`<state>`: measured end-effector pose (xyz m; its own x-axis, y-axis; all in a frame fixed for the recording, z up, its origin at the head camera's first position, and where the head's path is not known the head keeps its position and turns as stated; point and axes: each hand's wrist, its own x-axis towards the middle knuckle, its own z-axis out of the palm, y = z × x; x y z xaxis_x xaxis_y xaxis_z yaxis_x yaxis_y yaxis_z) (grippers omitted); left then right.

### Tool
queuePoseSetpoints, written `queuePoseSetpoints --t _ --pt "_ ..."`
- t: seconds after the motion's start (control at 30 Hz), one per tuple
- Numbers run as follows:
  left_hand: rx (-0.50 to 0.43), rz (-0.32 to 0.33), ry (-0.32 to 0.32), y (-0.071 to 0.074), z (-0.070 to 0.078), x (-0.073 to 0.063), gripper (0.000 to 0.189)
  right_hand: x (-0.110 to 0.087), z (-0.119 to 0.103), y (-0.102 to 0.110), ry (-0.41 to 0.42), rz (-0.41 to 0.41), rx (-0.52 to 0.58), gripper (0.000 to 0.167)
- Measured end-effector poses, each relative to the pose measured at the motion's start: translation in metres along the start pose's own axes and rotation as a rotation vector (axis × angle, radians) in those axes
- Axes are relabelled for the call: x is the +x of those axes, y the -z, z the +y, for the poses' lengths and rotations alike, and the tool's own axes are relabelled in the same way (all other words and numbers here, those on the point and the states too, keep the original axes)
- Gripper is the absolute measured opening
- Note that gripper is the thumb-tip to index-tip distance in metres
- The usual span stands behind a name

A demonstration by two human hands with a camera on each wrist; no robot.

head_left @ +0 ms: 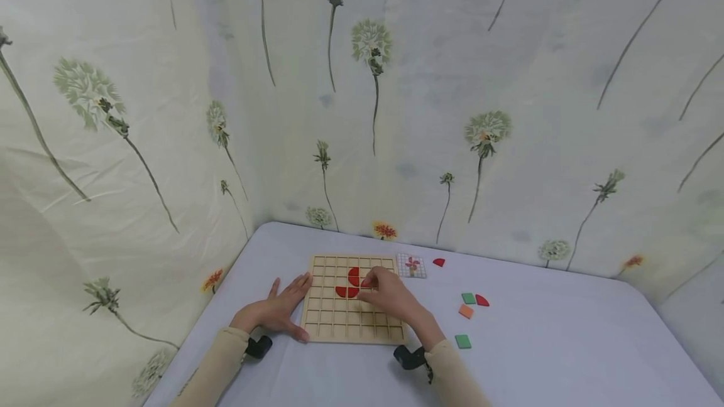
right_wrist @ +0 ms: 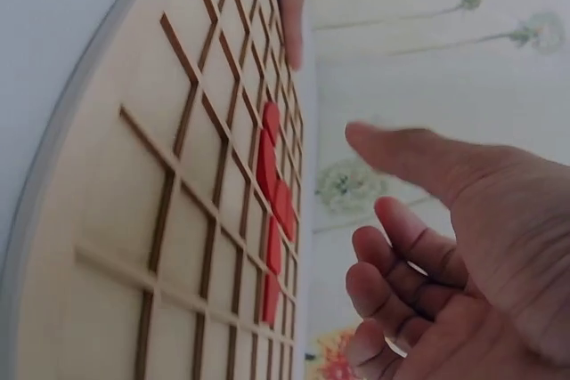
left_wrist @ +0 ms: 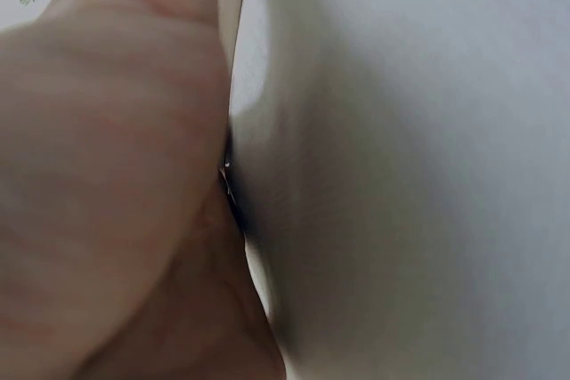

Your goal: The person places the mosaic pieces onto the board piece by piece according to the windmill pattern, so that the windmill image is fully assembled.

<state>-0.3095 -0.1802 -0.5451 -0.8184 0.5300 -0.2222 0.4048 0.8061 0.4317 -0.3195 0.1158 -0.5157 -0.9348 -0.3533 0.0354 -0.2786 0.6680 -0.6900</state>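
Altogether one gridded board (head_left: 337, 317), two hands (head_left: 279, 311) (head_left: 391, 296), two green tiles (head_left: 463, 341) (head_left: 468, 298)

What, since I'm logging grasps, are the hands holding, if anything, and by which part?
Nothing is held. The right hand is above the board with an empty grasp; the left hand rests against the board's left edge without gripping it.

Floral drapes (head_left: 418, 143) bordering the table (head_left: 554, 344) show a curtained nook

The right hand (right_wrist: 499, 264) hovers, seemingly clear of the board's (right_wrist: 89, 189) red pieces (right_wrist: 266, 166).
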Motion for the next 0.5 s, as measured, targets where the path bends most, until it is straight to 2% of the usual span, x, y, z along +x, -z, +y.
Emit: queuePoseSetpoints --t 0.2,0.5 --pt "0.002 -0.006 0.001 -0.001 0.0 0.002 0.127 -0.016 0.019 0.028 -0.029 -0.014 0.018 0.042" --pt "0.003 -0.011 0.03 -0.003 -0.001 0.004 0.128 -0.037 0.065 0.077 -0.129 0.034 -0.039 0.049"
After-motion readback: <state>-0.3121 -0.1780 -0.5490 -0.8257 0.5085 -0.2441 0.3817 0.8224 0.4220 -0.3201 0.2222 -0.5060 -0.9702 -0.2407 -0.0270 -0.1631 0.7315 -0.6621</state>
